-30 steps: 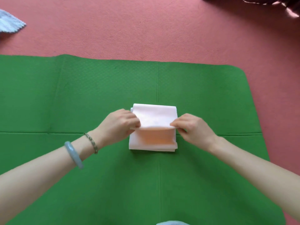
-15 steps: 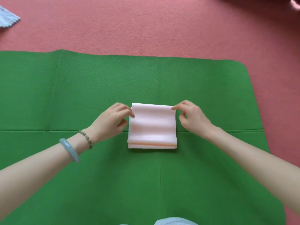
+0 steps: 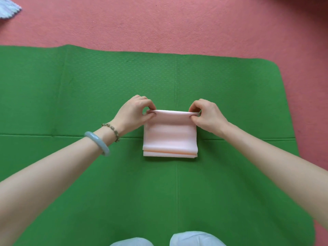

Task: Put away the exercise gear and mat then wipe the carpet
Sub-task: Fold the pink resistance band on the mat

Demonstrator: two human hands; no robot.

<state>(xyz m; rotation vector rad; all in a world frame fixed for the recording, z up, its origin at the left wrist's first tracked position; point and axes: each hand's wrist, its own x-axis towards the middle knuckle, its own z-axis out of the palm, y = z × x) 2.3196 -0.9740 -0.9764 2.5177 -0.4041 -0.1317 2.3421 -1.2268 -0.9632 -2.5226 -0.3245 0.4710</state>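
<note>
Green exercise mat (image 3: 88, 86) lies flat on salmon-pink carpet (image 3: 177, 23), with fold creases crossing it. Pale pink resistance band (image 3: 169, 137), folded into a flat layered rectangle, sits mid-mat where the creases cross. Left hand (image 3: 133, 113) pinches the band's far left corner, thumb and forefinger clamped on it, other fingers curled. Right hand (image 3: 208, 116) pinches the far right corner the same way. The band's far edge looks rolled between the two pinches. Its near edge rests on the mat, layers showing. On the left wrist, a pale bangle (image 3: 96, 142) and beaded bracelet (image 3: 111, 129), over the mat's left half. Light cloth (image 3: 8, 9) on the carpet beyond the mat's far edge, to the left, cut by the frame. Knees (image 3: 195, 239) in pale fabric at the mat's near edge.
</note>
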